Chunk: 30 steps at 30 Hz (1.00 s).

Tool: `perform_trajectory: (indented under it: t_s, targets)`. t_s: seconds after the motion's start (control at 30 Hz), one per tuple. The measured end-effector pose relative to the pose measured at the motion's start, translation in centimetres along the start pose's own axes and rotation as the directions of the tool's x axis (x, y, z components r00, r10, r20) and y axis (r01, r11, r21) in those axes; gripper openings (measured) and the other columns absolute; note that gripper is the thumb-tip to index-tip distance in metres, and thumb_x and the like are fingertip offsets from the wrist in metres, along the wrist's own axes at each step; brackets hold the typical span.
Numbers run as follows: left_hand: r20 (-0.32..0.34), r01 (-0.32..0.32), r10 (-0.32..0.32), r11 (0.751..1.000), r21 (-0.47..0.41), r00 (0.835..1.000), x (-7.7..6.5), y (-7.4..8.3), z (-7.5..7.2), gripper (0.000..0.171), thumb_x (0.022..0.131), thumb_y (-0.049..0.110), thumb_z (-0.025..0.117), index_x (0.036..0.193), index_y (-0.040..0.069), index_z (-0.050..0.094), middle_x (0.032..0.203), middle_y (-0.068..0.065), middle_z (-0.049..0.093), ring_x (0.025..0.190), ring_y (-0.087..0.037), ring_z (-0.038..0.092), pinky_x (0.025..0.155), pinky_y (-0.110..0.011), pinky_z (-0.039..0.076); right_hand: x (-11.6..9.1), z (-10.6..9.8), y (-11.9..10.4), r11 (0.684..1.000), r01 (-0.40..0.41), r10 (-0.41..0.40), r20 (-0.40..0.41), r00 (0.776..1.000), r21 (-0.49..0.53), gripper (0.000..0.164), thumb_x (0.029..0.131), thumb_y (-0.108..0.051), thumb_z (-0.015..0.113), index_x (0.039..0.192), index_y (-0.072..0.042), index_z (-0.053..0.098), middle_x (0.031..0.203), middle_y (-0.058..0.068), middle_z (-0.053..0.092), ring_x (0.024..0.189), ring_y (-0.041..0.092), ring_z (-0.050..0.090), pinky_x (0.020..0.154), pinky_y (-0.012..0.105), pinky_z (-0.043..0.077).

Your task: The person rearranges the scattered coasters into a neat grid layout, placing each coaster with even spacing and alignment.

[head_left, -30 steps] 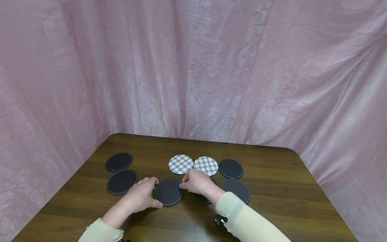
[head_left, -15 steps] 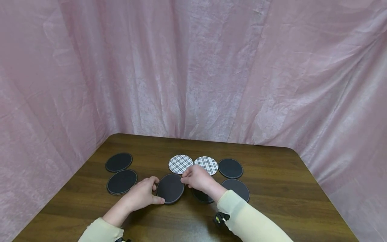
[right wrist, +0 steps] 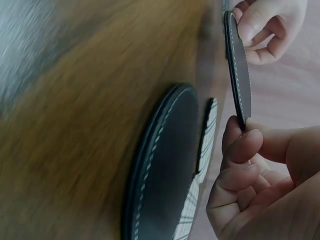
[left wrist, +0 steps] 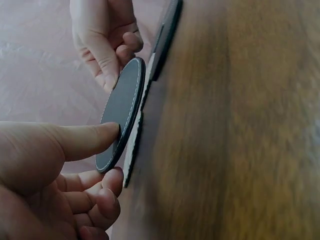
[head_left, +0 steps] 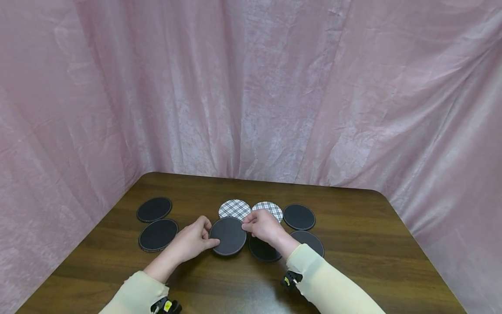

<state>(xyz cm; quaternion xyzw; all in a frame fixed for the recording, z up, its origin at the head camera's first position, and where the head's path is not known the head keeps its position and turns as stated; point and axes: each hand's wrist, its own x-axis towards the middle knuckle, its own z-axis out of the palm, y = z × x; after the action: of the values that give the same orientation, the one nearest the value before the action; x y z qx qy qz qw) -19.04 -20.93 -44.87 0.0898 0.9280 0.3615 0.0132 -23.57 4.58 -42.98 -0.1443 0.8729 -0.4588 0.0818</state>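
A round black coaster point(head_left: 228, 236) with pale edge stitching is held between the two hands, raised off the table. My left hand point(head_left: 193, 240) pinches its left edge, thumb on the upper face and fingers underneath, as the left wrist view shows. At the opposite edge my right hand point(head_left: 267, 227) pinches the rim between thumb and fingertips. Two white plaid coasters point(head_left: 234, 208) lie just beyond, partly covered by the held coaster and the right hand. Another black coaster point(right wrist: 167, 165) lies flat below the right hand.
Two black coasters point(head_left: 158, 235) lie at the left of the wooden table point(head_left: 353, 261). On the right are a black coaster point(head_left: 299, 216) and a dark coaster point(head_left: 311, 240), partly behind the right sleeve. A pink curtain point(head_left: 251, 87) hangs behind the table.
Both hands have lifted the black coaster off the table and carried it away from the body and slightly right, towards the plaid coasters. The other coasters stay where they were.
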Motion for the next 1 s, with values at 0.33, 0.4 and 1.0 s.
perform_trajectory:
  t_s: [0.33, 0.4, 1.0]
  targets:
    - [-0.010, -0.025, 0.027, 0.993, 0.118, 1.000, 0.4, 0.6, 1.0, 0.044, 0.092, 0.024, 0.093, 0.111, 0.009, 0.056, 0.078, 0.000, 0.056, 0.064, -0.017, 0.052, 0.061, -0.036, 0.040, 0.5, -0.2, 0.9, 0.982, 0.037, -0.041, -0.018, 0.999, -0.184, 0.010, 0.099, -0.016, 0.083, 0.091, -0.011, 0.081, 0.080, 0.001, 0.074, 0.070, 0.014, 0.062, 0.066, 0.034, 0.050]
    - [-0.007, -0.010, 0.011, 0.989, 0.145, 1.000, 0.4, 0.8, 1.1, 0.043, 0.092, 0.025, 0.093, 0.112, 0.009, 0.058, 0.078, 0.001, 0.056, 0.064, -0.017, 0.052, 0.061, -0.035, 0.040, 1.3, 0.0, 2.0, 0.968, 0.059, -0.065, -0.017, 0.998, -0.243, 0.012, 0.099, -0.021, 0.083, 0.088, -0.016, 0.081, 0.081, -0.005, 0.073, 0.073, 0.013, 0.062, 0.068, 0.036, 0.051]
    - [-0.005, -0.069, 0.071, 0.980, 0.186, 0.997, 0.6, -0.7, 2.2, 0.045, 0.093, 0.031, 0.092, 0.116, 0.004, 0.064, 0.080, 0.004, 0.057, 0.067, -0.014, 0.052, 0.064, -0.036, 0.044, 0.3, 0.5, 1.1, 0.908, 0.071, -0.092, -0.031, 0.995, -0.413, 0.005, 0.096, -0.018, 0.084, 0.091, -0.017, 0.082, 0.088, -0.009, 0.076, 0.082, 0.012, 0.066, 0.075, 0.039, 0.053]
